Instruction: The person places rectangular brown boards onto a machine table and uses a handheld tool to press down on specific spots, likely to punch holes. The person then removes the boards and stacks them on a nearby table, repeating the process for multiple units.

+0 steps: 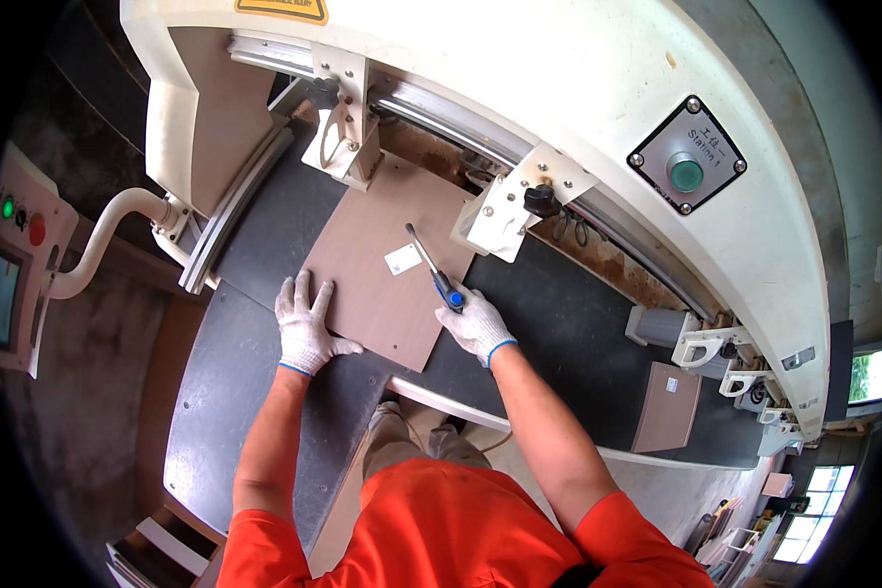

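Note:
A brown wood-toned panel (377, 284) lies on the dark worktable under the machine's white frame, with a small white label (402, 259) on it. My left hand (307, 321), in a white knit glove, rests with fingers spread at the panel's left edge. In the same kind of glove, my right hand (477, 323) is closed round the handle of a blue-and-black air blow gun (446, 287). Its long thin metal nozzle slants up and left over the panel, beside the label. The grip itself is partly hidden by my fingers.
Two white clamp blocks (346, 147) (513, 208) with black knobs stand at the panel's far edge. A green button (686, 174) sits on the frame. Another brown panel (668, 407) lies farther right on the dark table (578, 343). A control box (29, 245) is at left.

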Motion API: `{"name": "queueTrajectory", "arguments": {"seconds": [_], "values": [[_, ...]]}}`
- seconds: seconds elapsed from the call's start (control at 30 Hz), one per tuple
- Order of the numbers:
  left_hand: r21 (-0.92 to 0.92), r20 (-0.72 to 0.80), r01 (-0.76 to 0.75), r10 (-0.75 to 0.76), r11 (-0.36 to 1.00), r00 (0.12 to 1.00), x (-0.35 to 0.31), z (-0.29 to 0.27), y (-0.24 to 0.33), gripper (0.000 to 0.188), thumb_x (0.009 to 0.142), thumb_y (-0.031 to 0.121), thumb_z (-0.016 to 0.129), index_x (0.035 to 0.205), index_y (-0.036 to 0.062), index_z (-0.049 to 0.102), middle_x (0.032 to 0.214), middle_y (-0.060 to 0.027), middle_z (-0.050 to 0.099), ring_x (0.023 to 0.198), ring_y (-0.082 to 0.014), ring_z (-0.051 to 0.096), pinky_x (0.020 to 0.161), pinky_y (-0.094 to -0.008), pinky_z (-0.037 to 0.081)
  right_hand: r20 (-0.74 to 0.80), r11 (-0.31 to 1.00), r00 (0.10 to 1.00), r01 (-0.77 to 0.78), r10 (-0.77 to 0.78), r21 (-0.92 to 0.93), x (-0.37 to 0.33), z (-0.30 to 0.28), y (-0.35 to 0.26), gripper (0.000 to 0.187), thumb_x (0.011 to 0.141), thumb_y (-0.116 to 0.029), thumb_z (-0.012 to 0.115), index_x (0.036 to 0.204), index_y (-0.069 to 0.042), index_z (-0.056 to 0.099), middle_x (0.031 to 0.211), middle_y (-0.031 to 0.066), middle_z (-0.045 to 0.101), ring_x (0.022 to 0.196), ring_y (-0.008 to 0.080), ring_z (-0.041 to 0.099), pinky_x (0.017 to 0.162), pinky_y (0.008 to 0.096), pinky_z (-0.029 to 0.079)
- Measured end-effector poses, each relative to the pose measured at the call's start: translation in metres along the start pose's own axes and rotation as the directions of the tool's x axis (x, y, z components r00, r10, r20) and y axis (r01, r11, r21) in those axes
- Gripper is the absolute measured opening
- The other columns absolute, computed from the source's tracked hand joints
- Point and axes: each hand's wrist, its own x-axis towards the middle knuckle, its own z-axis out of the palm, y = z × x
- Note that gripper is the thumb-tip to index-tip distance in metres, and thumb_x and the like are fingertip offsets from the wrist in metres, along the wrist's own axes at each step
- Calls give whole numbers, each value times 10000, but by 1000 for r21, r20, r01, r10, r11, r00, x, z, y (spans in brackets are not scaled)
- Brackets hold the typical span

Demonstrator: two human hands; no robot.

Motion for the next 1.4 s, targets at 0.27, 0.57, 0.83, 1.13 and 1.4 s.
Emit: {"name": "queueTrajectory", "arguments": {"seconds": [0.27,0.57,0.83,1.13,1.4], "values": [[20,2,-4,4,1000,1000,0,-4,1,1427,474,995,776,1568,95,608,1691,-337,408,1522,-607,378,1263,-707,280,-100,994,994,62,-52,95,-63,-13,-35,511,1001,-453,741,1400,-138,682,1099,261,759,1089,506,714,939,554,591],[-2,-56,-33,33,999,998,2,3,1,1415,453,977,793,1532,75,635,1681,-326,418,1515,-620,375,1258,-723,283,-753,853,616,500,-230,149,-188,-140,-71,453,1011,-142,815,1391,51,662,1013,111,760,875,166,747,822,313,617],[18,-13,-14,15,1000,1000,0,0,0,1426,432,957,823,1540,82,627,1685,-317,406,1537,-612,348,1265,-718,278,-805,934,515,334,-295,-129,-197,-177,-92,429,1004,-173,820,1374,0,689,1017,174,774,816,275,784,757,362,625],[17,-35,-29,29,999,999,-2,-1,-1,1409,446,959,816,1544,96,630,1682,-307,411,1529,-607,358,1264,-712,278,-782,967,584,239,-218,-90,-219,-178,-105,387,998,-252,820,1322,-64,721,1031,207,782,878,406,788,780,434,633],[20,-32,-26,27,999,999,-2,-2,3,1415,455,957,820,1575,119,604,1700,-305,405,1542,-608,348,1274,-702,269,-483,989,863,145,-147,-40,-254,-132,-66,404,1022,-431,758,1284,-128,712,910,186,765,844,411,770,743,499,620]]}}
